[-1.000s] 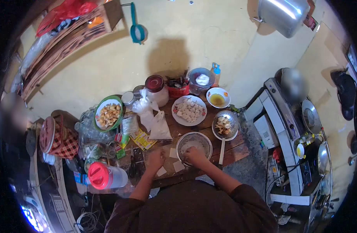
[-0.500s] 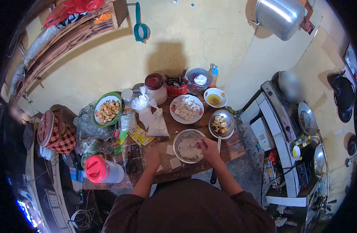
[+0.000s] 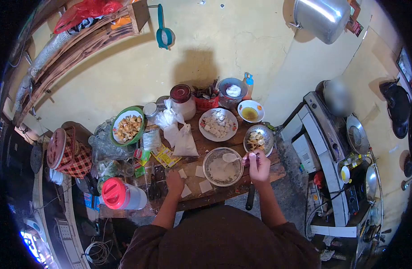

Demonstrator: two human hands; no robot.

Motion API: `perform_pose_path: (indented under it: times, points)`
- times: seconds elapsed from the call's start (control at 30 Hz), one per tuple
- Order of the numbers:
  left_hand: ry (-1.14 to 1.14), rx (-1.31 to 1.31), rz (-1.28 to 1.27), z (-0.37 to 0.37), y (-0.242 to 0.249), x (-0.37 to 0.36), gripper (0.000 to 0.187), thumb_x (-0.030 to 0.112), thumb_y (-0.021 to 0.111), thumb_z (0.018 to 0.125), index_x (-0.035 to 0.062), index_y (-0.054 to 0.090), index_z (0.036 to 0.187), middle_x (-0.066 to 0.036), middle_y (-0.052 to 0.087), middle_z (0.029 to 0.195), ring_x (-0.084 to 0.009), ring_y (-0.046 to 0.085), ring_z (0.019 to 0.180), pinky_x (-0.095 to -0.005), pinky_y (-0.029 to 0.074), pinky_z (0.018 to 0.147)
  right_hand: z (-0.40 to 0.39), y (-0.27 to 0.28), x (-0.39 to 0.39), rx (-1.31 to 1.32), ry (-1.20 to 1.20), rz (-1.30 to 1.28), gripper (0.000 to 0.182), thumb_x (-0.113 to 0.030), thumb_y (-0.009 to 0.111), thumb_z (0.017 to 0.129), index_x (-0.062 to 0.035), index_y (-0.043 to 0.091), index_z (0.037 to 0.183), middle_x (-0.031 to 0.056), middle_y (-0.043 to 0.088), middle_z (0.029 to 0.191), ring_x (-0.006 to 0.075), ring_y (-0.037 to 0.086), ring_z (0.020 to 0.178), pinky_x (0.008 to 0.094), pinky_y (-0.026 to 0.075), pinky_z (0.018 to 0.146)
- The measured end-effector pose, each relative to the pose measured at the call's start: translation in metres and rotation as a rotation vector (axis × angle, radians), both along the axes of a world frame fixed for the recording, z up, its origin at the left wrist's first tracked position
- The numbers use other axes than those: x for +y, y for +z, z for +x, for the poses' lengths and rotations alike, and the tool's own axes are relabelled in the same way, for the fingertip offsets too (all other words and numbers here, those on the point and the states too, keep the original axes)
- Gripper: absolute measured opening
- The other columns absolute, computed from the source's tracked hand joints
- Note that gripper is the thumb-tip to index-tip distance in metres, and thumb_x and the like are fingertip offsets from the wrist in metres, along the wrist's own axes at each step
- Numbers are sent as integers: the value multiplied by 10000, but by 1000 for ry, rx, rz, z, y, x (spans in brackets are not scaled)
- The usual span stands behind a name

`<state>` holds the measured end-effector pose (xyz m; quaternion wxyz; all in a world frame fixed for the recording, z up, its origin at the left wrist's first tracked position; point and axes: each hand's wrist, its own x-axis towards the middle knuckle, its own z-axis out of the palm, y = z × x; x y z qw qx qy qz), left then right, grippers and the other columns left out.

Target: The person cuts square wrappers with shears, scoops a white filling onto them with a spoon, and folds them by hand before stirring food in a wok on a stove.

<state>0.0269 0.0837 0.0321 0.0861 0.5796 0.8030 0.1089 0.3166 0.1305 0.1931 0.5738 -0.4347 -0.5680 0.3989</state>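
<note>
My right hand (image 3: 257,167) is closed around the handle of a spoon (image 3: 230,157). The spoon's pale bowl hangs over a round metal bowl (image 3: 207,177), which contains a whitish powder or batter (image 3: 222,172). On the table to the left rests my left hand (image 3: 174,182), its fingers curled in and whatever they may hold hidden. Thin white squares lie between that hand and the bowl, one square (image 3: 182,173) right beside the thumb and another square (image 3: 205,186) nearer the bowl.
Behind the bowl stand a plate of white cubes (image 3: 218,126) and a dish of yellowish liquid (image 3: 250,114). A long-handled strainer (image 3: 268,142) with browned pieces is at right. Bagged powder (image 3: 185,144), scissors (image 3: 155,188) and a red-lidded jug (image 3: 136,197) are at left.
My right hand has lifted the spoon and moved right, to the bowl's rim. My left hand, blurred before, now rests curled on the table, and a white square shows beside it.
</note>
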Motion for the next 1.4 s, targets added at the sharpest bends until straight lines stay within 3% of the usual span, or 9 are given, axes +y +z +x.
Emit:
perform_pose_path:
  times: [0.33, 0.47, 0.53, 0.57, 0.67, 0.73, 0.83, 0.93, 1.4]
  points:
    - [50, -169, 10, -11, -13, 9, 387, 168, 749, 588, 37, 536, 884, -159, 573, 889, -336, 564, 866, -417, 465, 731, 5, -28, -10, -418, 101, 62, 269, -212, 397, 922, 4, 514, 812, 141, 530, 644, 259, 569, 603, 347, 445, 574]
    - [29, -312, 67, -18, -19, 7, 349, 159, 731, 613, 41, 560, 893, -165, 595, 839, -326, 577, 850, -410, 460, 726, 4, -34, -15, -453, 114, -5, 256, -148, 379, 927, 18, 525, 798, 97, 531, 645, 163, 551, 596, 292, 451, 584]
    - [1, -273, 148, -18, -2, 8, 298, 143, 699, 649, 44, 586, 907, -185, 602, 836, -299, 597, 804, -385, 470, 693, 4, -44, -15, -466, 171, -119, 257, -201, 389, 917, 14, 504, 836, 180, 543, 674, 349, 564, 637, 409, 437, 592]
    - [0, -273, 146, -17, 10, 9, 298, 143, 699, 649, 44, 586, 907, -185, 602, 836, -299, 597, 804, -385, 470, 693, 3, -49, -16, -465, 170, -122, 257, -201, 389, 917, 14, 504, 836, 180, 543, 674, 349, 564, 637, 409, 437, 592]
    - [11, -511, 107, -5, 34, 16, 200, 133, 636, 737, 45, 604, 913, -152, 615, 845, -248, 602, 796, -348, 477, 662, -5, -67, -17, -635, 201, -32, 208, -168, 387, 909, 16, 479, 875, 212, 550, 732, 405, 548, 693, 452, 424, 612]
    - [51, -1157, 87, 2, 16, 25, 139, 146, 567, 819, 66, 584, 932, -82, 611, 829, -192, 592, 777, -321, 487, 648, -13, -83, -17, -716, 233, 28, 176, -170, 422, 898, 4, 449, 906, 212, 522, 788, 424, 516, 754, 446, 423, 662]
    - [299, -1703, -44, 33, 13, 28, 134, 157, 485, 881, 78, 548, 968, -43, 586, 853, -168, 578, 754, -324, 501, 651, -23, -98, -12, -688, 295, 158, 167, -160, 417, 891, 4, 446, 898, 213, 516, 800, 419, 514, 788, 471, 404, 682]
    - [341, -1915, -62, 55, 2, 26, 143, 158, 451, 895, 76, 514, 994, -51, 571, 890, -164, 571, 745, -322, 512, 664, -32, -98, -15, -761, 348, -22, 152, -143, 407, 889, 7, 435, 881, 229, 522, 829, 423, 509, 806, 473, 399, 701]
    - [321, -1894, -19, 68, -16, 25, 176, 139, 422, 903, 58, 520, 1024, -65, 578, 950, -169, 576, 846, -320, 489, 748, -37, -93, -17, -746, 363, -47, 149, -146, 419, 888, -6, 406, 840, 225, 533, 766, 417, 526, 757, 462, 414, 674]
